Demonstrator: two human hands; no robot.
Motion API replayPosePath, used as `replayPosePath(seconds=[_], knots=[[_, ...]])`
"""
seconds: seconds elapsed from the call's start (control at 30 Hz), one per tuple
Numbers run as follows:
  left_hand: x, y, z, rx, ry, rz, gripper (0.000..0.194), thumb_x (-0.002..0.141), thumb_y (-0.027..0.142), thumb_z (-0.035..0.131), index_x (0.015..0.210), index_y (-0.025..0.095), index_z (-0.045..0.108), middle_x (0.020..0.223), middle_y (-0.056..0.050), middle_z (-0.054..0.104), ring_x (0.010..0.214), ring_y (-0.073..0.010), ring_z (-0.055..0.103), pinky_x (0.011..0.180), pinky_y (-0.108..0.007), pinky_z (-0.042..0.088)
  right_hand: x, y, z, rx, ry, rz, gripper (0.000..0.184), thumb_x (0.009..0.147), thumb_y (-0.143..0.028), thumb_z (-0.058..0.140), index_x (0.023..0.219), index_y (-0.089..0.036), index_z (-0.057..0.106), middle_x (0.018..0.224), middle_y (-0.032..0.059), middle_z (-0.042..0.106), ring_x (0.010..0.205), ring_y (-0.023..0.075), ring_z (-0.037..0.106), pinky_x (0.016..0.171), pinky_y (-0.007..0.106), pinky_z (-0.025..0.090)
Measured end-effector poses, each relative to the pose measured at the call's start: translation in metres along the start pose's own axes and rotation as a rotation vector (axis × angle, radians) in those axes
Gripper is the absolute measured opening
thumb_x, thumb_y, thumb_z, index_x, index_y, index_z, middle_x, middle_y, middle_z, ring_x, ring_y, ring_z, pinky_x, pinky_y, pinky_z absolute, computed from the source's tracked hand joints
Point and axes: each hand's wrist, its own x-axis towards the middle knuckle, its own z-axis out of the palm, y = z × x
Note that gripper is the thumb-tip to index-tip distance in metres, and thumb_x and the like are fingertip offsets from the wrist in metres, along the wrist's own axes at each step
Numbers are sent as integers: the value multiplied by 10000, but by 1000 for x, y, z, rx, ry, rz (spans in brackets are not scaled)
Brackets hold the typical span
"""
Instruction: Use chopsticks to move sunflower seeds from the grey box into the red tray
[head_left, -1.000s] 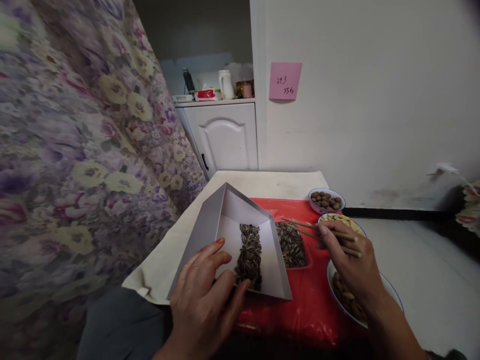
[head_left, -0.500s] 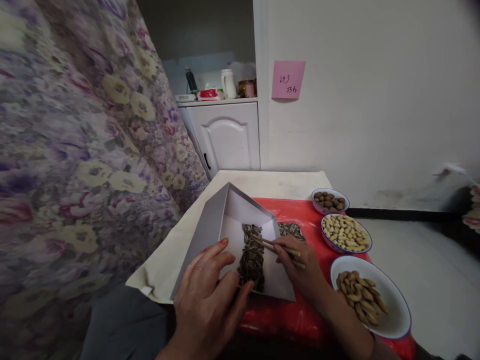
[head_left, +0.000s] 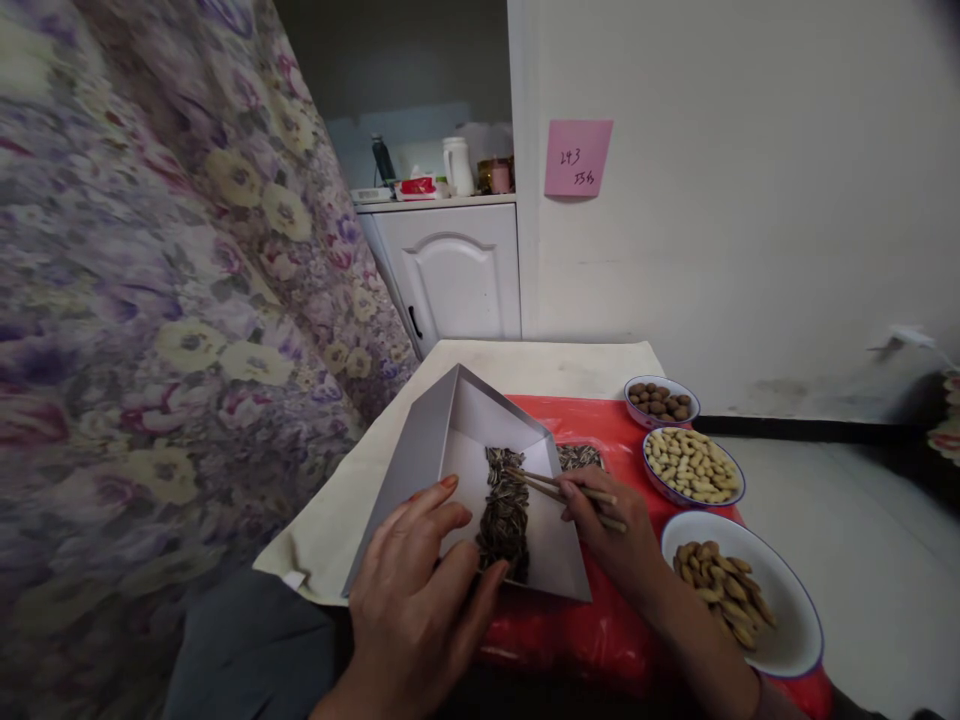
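Note:
A grey folded paper tray [head_left: 420,455] lies on the table with a strip of striped sunflower seeds [head_left: 502,510] in its crease. My left hand [head_left: 420,590] rests on the tray's near edge, fingers spread, fingertips touching the seeds. My right hand [head_left: 619,540] grips a pair of wooden chopsticks [head_left: 559,488]; their tips sit over the upper part of the seed strip. More sunflower seeds [head_left: 581,457] lie in a red container behind the tray, partly hidden by it.
Three blue-rimmed bowls stand at the right on the red cloth [head_left: 600,625]: brown nuts [head_left: 660,400], pale peanuts [head_left: 691,465], almonds [head_left: 724,590]. A floral curtain [head_left: 150,300] hangs at the left. A white cabinet [head_left: 450,270] and a pink note [head_left: 576,158] are behind.
My right hand with the chopsticks moved left from over the peanut bowl to the seeds in the paper tray, then drew back slightly right. My left hand stayed put.

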Motion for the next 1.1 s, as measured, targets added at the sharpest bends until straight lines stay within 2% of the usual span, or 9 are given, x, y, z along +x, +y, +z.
replayPosePath(seconds=[0.13, 0.37, 0.53, 0.67, 0.83, 0.97, 1.1], knots=[[1, 0, 0, -7, -4, -9, 147, 788, 153, 682, 730, 180, 550, 992, -94, 625, 1150, -319, 574, 918, -457, 452, 1, -1, -3, 9, 1, 30, 215, 969, -288, 494, 863, -191, 654, 707, 14, 650, 600, 144, 642, 581, 246, 481], [0, 0, 0, -1, -4, -7, 143, 789, 154, 682, 733, 182, 553, 993, -92, 622, 1149, -316, 574, 916, -458, 450, 0, 11, 12, 9, -20, 13, 208, 964, -283, 496, 863, -198, 657, 715, 9, 657, 619, 148, 650, 613, 260, 482], [-2, 0, 0, 5, 7, -8, 143, 783, 160, 689, 736, 181, 556, 991, -91, 624, 1147, -319, 577, 913, -459, 453, 0, 10, 10, 20, -12, 31, 208, 966, -282, 498, 864, -197, 659, 723, 10, 663, 641, 148, 649, 621, 253, 476], [-1, 0, 0, 5, 12, -4, 149, 783, 163, 690, 733, 183, 551, 988, -87, 622, 1146, -315, 579, 908, -455, 456, 0, 0, -4, 11, -9, 52, 212, 965, -299, 506, 868, -194, 663, 704, 13, 665, 629, 154, 647, 600, 251, 485], [-1, 0, 1, 5, 11, 0, 152, 785, 164, 686, 729, 185, 547, 997, -93, 625, 1145, -320, 581, 896, -457, 464, -1, -14, -37, -31, 75, 64, 201, 956, -327, 531, 943, -206, 691, 761, 23, 697, 662, 174, 667, 611, 262, 513], [-1, -1, 1, 8, 8, 1, 147, 785, 170, 684, 731, 188, 549, 997, -94, 629, 1151, -324, 579, 901, -465, 462, -3, -11, -63, -71, 195, 133, 195, 921, -361, 585, 935, -210, 707, 846, 41, 724, 678, 190, 693, 614, 272, 548], [-1, -1, 1, 9, 9, -3, 154, 780, 162, 689, 722, 185, 548, 987, -97, 632, 1144, -332, 584, 891, -466, 462, -4, -7, -72, -68, 224, 179, 199, 908, -364, 600, 977, -216, 715, 860, 45, 726, 688, 203, 703, 619, 282, 567]])
